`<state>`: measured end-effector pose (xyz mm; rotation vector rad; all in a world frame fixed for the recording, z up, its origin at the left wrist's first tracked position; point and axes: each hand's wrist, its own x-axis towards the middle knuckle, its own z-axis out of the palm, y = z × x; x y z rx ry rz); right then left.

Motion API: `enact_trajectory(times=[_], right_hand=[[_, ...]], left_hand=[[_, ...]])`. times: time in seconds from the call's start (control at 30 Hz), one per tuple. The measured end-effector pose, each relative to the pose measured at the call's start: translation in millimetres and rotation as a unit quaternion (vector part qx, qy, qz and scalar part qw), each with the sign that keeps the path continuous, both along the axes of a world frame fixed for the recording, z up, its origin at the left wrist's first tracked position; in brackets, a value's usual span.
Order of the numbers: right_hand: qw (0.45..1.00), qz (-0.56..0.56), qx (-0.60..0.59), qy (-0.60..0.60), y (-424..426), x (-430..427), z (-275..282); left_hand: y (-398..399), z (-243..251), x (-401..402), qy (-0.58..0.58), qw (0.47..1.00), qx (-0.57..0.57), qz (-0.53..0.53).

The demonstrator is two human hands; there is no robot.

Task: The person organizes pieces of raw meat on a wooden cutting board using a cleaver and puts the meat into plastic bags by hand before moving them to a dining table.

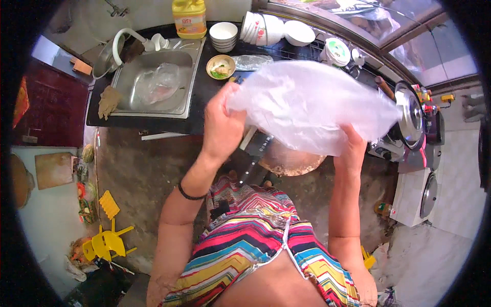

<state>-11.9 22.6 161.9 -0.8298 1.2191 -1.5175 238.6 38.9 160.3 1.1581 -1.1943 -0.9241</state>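
A translucent white plastic bag [303,103] is spread between my two hands above the front of the counter. My left hand [225,121] pinches its left end, and my right hand [350,144] grips its lower right edge. The bag's right tip is blurred. Below it, partly covered, is a round wooden board [293,158] with a rough, pale rim. Just beyond my left hand stands a small bowl [220,67] with pale and green food in it. A foil-like silver packet [252,62] lies beside that bowl, its near side hidden by the bag.
On the left, a steel sink [191,82] holds a clear plastic bag [159,84], with a brown cloth [109,101] on its corner. Stacked white bowls [223,36] and a yellow jug [189,19] stand behind. A lidded wok [410,115] sits right. A yellow chair [107,243] stands on the floor.
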Motion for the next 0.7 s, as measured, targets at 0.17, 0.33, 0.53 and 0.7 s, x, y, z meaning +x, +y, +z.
enact_trajectory(times=[0.17, 0.33, 0.53, 0.7], right_hand=[[0.988, 0.01, -0.137, -0.071, 10.8, -69.6, -26.8], [1.0, 0.02, 0.016, 0.015, -7.7, -102.9, -30.4], [0.995, -0.017, -0.04, 0.092, 21.7, -122.9, -49.7], [0.989, 0.06, 0.05, 0.123, 24.0, -128.5, -61.7]], left_hand=[[-3.6, -33.5, -63.9, 0.024, 0.999, 0.027, -0.034], [-27.9, -41.0, -109.0, 0.06, 0.997, 0.034, -0.039], [6.9, -36.7, -116.3, 0.022, 0.993, 0.109, -0.033], [34.5, -7.7, -119.4, -0.138, 0.988, -0.063, -0.021]])
